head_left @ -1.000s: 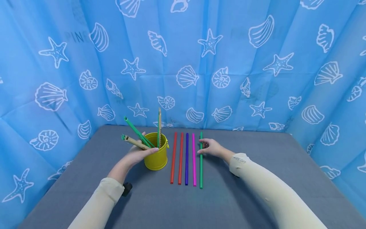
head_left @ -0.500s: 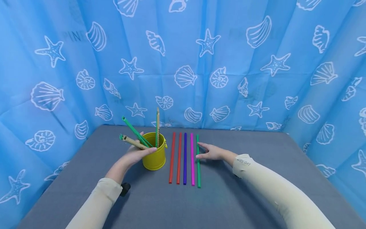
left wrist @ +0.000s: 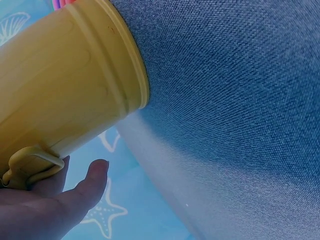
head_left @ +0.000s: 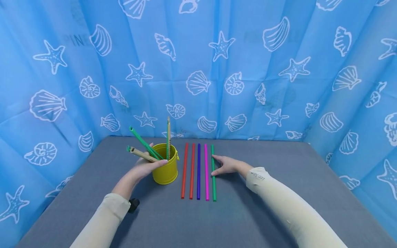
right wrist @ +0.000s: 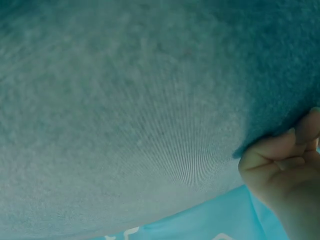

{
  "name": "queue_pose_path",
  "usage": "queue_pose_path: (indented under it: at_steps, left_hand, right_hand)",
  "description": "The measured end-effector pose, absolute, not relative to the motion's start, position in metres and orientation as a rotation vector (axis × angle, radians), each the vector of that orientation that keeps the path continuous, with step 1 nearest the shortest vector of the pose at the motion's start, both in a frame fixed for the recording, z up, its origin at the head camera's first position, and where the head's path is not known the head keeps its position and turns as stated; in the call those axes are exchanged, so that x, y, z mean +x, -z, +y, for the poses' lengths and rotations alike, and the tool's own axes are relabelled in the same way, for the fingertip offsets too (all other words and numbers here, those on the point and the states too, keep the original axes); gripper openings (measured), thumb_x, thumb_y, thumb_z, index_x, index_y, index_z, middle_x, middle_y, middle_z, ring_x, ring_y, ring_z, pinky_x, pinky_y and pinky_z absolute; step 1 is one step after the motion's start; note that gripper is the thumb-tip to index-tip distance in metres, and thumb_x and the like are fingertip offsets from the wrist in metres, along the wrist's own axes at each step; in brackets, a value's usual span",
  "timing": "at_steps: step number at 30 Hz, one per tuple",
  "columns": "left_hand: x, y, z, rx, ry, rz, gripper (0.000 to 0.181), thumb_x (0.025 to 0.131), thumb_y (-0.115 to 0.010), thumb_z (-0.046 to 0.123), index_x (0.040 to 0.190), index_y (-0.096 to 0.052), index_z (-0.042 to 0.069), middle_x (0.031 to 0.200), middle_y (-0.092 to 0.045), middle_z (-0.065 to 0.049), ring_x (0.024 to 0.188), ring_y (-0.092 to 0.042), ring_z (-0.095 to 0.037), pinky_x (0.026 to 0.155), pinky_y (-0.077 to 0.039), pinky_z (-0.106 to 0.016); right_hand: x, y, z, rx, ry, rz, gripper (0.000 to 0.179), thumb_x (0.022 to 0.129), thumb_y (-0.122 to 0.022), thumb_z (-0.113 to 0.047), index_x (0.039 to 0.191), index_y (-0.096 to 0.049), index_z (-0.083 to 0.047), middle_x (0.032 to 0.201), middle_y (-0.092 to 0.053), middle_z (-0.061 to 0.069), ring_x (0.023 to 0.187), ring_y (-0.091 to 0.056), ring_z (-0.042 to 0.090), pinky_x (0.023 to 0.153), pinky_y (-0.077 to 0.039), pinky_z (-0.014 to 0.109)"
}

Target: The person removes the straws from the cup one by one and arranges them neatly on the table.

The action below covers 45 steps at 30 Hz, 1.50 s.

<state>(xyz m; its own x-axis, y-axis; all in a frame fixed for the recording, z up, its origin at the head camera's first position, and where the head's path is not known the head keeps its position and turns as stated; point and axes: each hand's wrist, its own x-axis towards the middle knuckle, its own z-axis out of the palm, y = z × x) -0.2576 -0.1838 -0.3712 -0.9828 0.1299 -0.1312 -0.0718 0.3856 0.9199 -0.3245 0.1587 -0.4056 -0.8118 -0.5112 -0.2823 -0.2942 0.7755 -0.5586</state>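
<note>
My left hand [head_left: 141, 170] holds a yellow metal bucket [head_left: 165, 175], its thumb along the near rim and the other fingers round the far left side. Green pencil-like sticks [head_left: 144, 142] and wood-coloured ones [head_left: 139, 153] lean out of it. At the right end of a row of coloured sticks, my right hand [head_left: 227, 165] touches the green stick [head_left: 214, 187] with thumb and fingers spread along it. Beside that lie a magenta stick [head_left: 206, 175], a blue one and two red sticks [head_left: 191, 175]. In the right wrist view the right hand [right wrist: 285, 165] shows, but no stick.
A grey cloth-covered table [head_left: 248, 213] lies under everything. Behind it and at both sides hangs a blue curtain [head_left: 198, 41] with white shells and starfish. The bucket's handle bracket [left wrist: 32, 167] shows in the left wrist view.
The right hand's fingers have spread along the green stick, whose near end now lies almost level with the magenta one's. The left hand stays on the bucket. The head view has shifted slightly.
</note>
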Motion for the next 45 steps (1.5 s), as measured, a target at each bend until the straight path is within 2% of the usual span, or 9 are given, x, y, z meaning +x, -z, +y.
queue_pose_path:
  at_steps: [25, 27, 29, 31, 33, 36, 41, 45]
  left_hand:
    - [-0.257, 0.37, -0.185, 0.08, -1.638, 2.477, 0.101, 0.091, -0.069, 0.031, 0.156, 0.004, 0.007, 0.156, -0.018, -0.027, 0.143, -0.017, -0.04, 0.112, -0.019, -0.059]
    - [-0.257, 0.37, -0.185, 0.077, -1.64, 2.479, 0.101, 0.091, -0.069, 0.031, 0.156, 0.004, 0.008, 0.156, -0.018, -0.027, 0.143, -0.017, -0.04, 0.112, -0.019, -0.059]
    - [-0.257, 0.371, -0.184, 0.08, -1.644, 2.474, 0.101, 0.091, -0.069, 0.031, 0.156, 0.004, 0.007, 0.156, -0.018, -0.027, 0.143, -0.017, -0.04, 0.112, -0.018, -0.059]
    - [-0.257, 0.372, -0.184, 0.078, -1.643, 2.47, 0.1, 0.091, -0.069, 0.03, 0.156, 0.004, 0.007, 0.156, -0.017, -0.027, 0.143, -0.017, -0.041, 0.112, -0.018, -0.059]
    - [-0.257, 0.371, -0.184, 0.083, -1.652, 2.464, 0.1, 0.091, -0.069, 0.029, 0.156, 0.004, 0.007, 0.156, -0.017, -0.027, 0.143, -0.017, -0.041, 0.112, -0.018, -0.059]
    - [-0.258, 0.37, -0.184, 0.084, -1.664, 2.466, 0.1, 0.091, -0.069, 0.03, 0.156, 0.004, 0.007, 0.156, -0.018, -0.027, 0.143, -0.018, -0.04, 0.112, -0.018, -0.059]
    - [-0.26, 0.37, -0.183, 0.078, -1.659, 2.464, 0.1, 0.091, -0.069, 0.029, 0.156, 0.003, 0.008, 0.156, -0.018, -0.027, 0.143, -0.018, -0.04, 0.113, -0.019, -0.058]
    - [-0.259, 0.372, -0.184, 0.07, -1.654, 2.462, 0.1, 0.091, -0.069, 0.029, 0.156, 0.004, 0.009, 0.156, -0.016, -0.027, 0.143, -0.018, -0.04, 0.113, -0.02, -0.058]
  right_hand:
    - [-0.323, 0.405, 0.161, -0.594, 0.745, 2.54, 0.089, 0.087, -0.074, -0.03, 0.153, -0.022, 0.0, 0.152, -0.029, 0.028, 0.137, -0.032, 0.042, 0.109, -0.031, 0.051]
    - [-0.323, 0.404, 0.162, -0.593, 0.76, 2.537, 0.089, 0.087, -0.074, -0.03, 0.153, -0.022, 0.0, 0.141, -0.042, 0.027, 0.126, -0.044, 0.038, 0.103, -0.038, 0.048]
    - [-0.322, 0.404, 0.164, -0.599, 0.772, 2.532, 0.088, 0.088, -0.073, -0.029, 0.153, -0.021, 0.001, 0.115, -0.056, 0.02, 0.102, -0.054, 0.029, 0.087, -0.045, 0.04]
    - [-0.32, 0.403, 0.165, -0.614, 0.787, 2.522, 0.087, 0.089, -0.072, -0.028, 0.153, -0.02, 0.001, 0.086, -0.053, 0.009, 0.078, -0.049, 0.021, 0.072, -0.041, 0.033]
    - [-0.32, 0.402, 0.166, -0.622, 0.799, 2.513, 0.087, 0.09, -0.071, -0.027, 0.153, -0.019, 0.001, 0.072, -0.043, 0.003, 0.066, -0.039, 0.016, 0.063, -0.034, 0.03]
    - [-0.321, 0.398, 0.166, -0.611, 0.812, 2.498, 0.086, 0.091, -0.069, -0.027, 0.153, -0.017, 0.002, 0.07, -0.043, 0.002, 0.063, -0.038, 0.015, 0.06, -0.032, 0.029]
    - [-0.328, 0.392, 0.165, -0.489, 0.822, 2.47, 0.086, 0.093, -0.067, -0.032, 0.155, -0.016, -0.003, 0.08, -0.051, 0.007, 0.064, -0.045, 0.018, 0.054, -0.037, 0.03]
    - [-0.332, 0.383, 0.162, -0.497, 0.899, 2.471, 0.081, 0.094, -0.065, -0.033, 0.154, -0.019, -0.003, 0.083, -0.051, 0.008, 0.066, -0.05, 0.021, 0.055, -0.04, 0.032]
